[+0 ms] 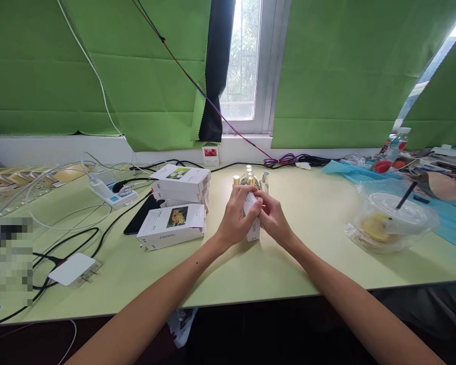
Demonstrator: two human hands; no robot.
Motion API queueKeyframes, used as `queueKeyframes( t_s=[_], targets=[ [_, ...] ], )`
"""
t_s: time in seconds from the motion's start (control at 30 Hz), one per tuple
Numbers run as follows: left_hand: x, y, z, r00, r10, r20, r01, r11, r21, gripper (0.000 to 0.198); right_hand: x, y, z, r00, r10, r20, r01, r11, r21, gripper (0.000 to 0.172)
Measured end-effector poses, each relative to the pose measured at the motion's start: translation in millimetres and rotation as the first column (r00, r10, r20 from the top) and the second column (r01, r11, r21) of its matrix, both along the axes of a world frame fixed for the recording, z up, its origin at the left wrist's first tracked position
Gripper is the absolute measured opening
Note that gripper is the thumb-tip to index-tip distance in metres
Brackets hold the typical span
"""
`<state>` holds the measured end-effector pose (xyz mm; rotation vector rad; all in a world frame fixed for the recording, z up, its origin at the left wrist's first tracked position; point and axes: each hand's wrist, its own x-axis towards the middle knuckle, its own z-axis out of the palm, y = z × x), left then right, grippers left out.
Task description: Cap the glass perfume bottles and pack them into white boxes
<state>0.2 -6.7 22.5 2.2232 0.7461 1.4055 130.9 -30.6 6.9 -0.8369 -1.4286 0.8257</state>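
Observation:
A small white box [253,230] stands near the middle of the table, tilted a little. My left hand [237,215] is wrapped round its left side, thumb across the front. From the other side my right hand [274,217] grips the upper right edge with its fingers bent together. The fingers hide the top of the box. Just behind the hands stand several small glass bottles [265,182] with gold and silver caps, partly covered by my fingers. To the left lies a white box with a yellow flower picture [178,217], its end flap loose.
Stacked white boxes [182,182] lie over a dark phone [133,225]. Cables, a power strip [116,195] and a white charger [76,268] spread at left. A lidded cup in a plastic bag [387,223] stands at right, beside blue sheeting [450,213].

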Motion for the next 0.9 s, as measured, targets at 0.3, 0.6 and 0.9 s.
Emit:
queueKeyframes(
  t_s=[0.3, 0.6, 0.9],
  targets=[
    [0.5, -0.8, 1.4, 1.000, -0.003, 0.008, 0.003, 1.000, -0.003, 0.022, 0.5, 0.6, 0.6, 0.999, -0.023, 0.025, 0.022, 1.000, 0.008, 0.030],
    [0.1, -1.3, 2.5, 1.000, 0.013, -0.007, -0.012, 1.000, 0.019, 0.022, -0.4, 1.2, 2.9, 0.999, -0.031, 0.031, 0.031, 0.999, 0.012, 0.030],
    [0.6, -0.8, 1.0, 1.000, 0.006, 0.006, -0.006, 1.000, 0.012, 0.023, -0.3, 0.2, 3.0, 0.999, -0.026, 0.025, 0.026, 0.999, 0.029, 0.027]
  ],
)
